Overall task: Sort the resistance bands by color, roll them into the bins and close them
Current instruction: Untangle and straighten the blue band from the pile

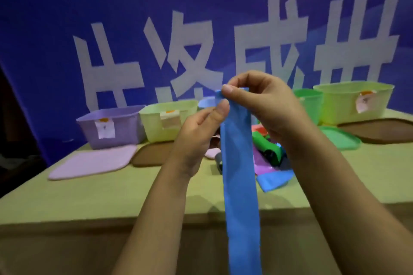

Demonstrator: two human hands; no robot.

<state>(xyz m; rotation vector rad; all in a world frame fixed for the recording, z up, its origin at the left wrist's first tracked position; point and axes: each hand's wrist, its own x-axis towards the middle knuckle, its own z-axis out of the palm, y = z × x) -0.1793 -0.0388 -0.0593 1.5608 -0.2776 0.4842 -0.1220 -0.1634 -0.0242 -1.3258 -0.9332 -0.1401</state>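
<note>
We hold a blue band (240, 174) up in front of us, above the table (111, 196), and it hangs straight down past the near edge and out of view at the bottom. Our left hand (201, 131) pinches its top left corner with the thumb on the front, and our right hand (266, 105) curls over the top edge and pinches it from above. Behind the band a pile of bands (270, 154) lies on the table, green, pink, purple and blue among them. Along the back stand a purple bin (111, 127), a yellow bin (167, 118), a green bin (310, 105) and a second yellow bin (355, 100), all open. Lids lie before them: pink lid (93, 163), brown lid (152, 154), green lid (339, 138), another brown lid (384, 129).
</note>
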